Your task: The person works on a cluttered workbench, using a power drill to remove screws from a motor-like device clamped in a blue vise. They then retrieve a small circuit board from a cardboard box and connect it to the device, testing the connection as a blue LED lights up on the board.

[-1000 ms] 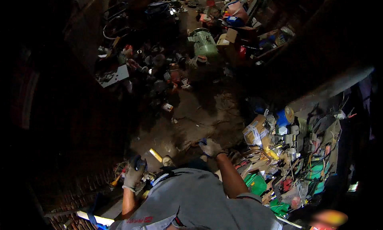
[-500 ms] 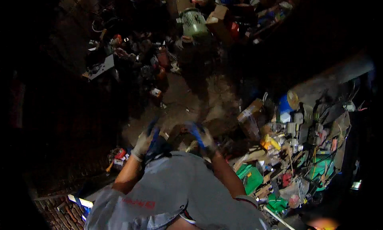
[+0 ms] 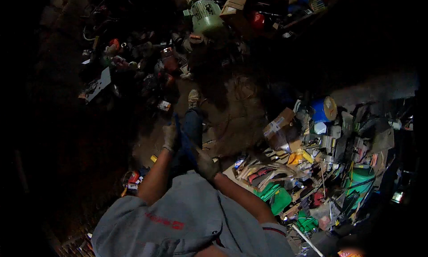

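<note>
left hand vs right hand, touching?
Apart. The head view shows the gloved left hand raised higher, with dark trouser fabric visible between it and the gloved right hand.

1. The left hand [image 3: 170, 136] wears a grimy glove; what its grip closes on is too dim to tell, only a hint of blue.
2. The right hand [image 3: 207, 164] is blurred, its fingers lost against the dark trouser leg [image 3: 192, 130].
3. The grey shirt [image 3: 187, 221] is cut off by the lower edge.
4. The left side of the floor [image 3: 236, 118] sinks into blackness.
5. The clutter heap [image 3: 312, 167] at right is too small and tangled to sort out.
</note>
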Action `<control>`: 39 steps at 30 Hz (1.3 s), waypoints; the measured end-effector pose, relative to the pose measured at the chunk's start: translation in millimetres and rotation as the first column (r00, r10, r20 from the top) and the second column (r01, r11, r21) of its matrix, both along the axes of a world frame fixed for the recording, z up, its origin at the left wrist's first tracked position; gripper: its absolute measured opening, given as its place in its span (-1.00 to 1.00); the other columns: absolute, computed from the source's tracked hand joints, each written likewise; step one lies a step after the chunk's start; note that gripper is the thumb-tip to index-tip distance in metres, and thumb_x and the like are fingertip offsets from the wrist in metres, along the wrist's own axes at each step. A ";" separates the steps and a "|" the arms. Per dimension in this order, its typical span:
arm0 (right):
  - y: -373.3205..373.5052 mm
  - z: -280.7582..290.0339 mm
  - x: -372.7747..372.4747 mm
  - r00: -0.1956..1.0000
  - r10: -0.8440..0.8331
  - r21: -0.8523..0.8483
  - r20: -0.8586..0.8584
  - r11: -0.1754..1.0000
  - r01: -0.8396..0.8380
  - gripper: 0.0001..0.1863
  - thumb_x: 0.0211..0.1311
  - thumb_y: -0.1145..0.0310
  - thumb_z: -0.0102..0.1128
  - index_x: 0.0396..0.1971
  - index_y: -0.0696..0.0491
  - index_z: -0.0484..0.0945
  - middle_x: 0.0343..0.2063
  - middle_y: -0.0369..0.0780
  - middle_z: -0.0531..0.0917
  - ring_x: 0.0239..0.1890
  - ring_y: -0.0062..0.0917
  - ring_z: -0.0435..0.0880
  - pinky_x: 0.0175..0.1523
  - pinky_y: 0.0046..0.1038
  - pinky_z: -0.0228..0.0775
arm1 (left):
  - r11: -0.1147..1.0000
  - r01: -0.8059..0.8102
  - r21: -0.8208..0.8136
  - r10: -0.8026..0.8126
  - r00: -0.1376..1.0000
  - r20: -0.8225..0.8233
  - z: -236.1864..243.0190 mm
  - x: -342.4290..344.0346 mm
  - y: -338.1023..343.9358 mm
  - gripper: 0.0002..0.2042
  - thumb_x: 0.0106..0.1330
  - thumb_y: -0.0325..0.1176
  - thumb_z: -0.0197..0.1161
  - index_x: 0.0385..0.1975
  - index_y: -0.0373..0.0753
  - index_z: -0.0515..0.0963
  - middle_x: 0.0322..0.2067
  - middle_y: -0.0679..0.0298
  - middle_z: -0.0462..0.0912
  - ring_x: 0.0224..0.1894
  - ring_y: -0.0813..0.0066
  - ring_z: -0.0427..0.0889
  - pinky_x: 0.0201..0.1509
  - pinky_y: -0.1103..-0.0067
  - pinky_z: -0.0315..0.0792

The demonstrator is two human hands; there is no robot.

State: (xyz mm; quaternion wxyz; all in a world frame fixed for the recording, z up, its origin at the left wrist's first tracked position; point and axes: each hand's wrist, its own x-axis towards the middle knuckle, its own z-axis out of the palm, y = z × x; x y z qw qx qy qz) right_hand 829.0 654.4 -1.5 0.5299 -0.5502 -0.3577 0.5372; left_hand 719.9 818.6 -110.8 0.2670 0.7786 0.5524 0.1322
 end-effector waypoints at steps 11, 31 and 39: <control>187.0 247.9 318.9 0.672 -0.521 0.371 0.526 0.852 0.370 -0.65 0.17 0.49 0.24 -0.03 0.16 0.48 -0.11 -0.16 0.61 -0.06 -0.47 0.61 0.02 -0.44 0.48 | 0.980 -0.100 0.171 0.072 0.984 0.164 -76.7 -89.6 370.2 -0.68 0.38 -0.24 0.11 0.06 -0.20 0.52 -0.73 0.29 0.45 -0.67 0.41 0.41 -0.63 0.43 0.27; 323.7 451.2 526.0 0.318 -0.809 0.833 0.494 0.545 0.093 -0.54 0.28 0.34 0.15 0.11 0.24 0.38 -0.11 -0.12 0.62 -0.12 -0.46 0.61 0.04 -0.44 0.44 | 0.952 -0.279 -0.125 0.301 0.927 0.225 30.1 91.0 478.8 -0.64 0.41 -0.11 0.09 -0.43 -0.29 0.61 -0.73 0.29 0.40 -0.63 0.51 0.33 -0.53 0.41 0.21; 401.0 433.0 715.0 0.455 -0.756 0.842 0.471 0.539 0.024 -0.49 0.32 0.27 0.12 0.16 0.27 0.33 -0.11 -0.11 0.62 -0.14 -0.46 0.61 0.05 -0.44 0.43 | 0.990 -0.050 0.129 0.045 0.998 0.040 106.5 251.9 497.5 -0.69 0.38 -0.32 0.09 0.04 -0.32 0.49 -0.38 0.24 0.65 -0.43 0.36 0.57 -0.38 0.41 0.44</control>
